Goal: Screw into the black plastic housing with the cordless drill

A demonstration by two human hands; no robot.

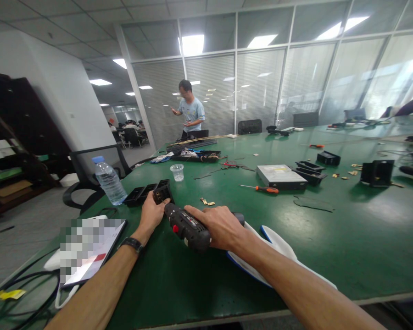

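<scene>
A bottle (blue-capped) and a clear cup share the table.

A long green glossy worktop fills the room's middle; black mesh-backed chairs stand around it. White-framed glass partitions with blinds run behind; bright rectangular ceiling lights glow above; grey flooring shows left.

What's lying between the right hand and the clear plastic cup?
In the head view, small brass-coloured pieces lie on the green table between the right hand, which grips the black drill, and the clear plastic cup.
</scene>
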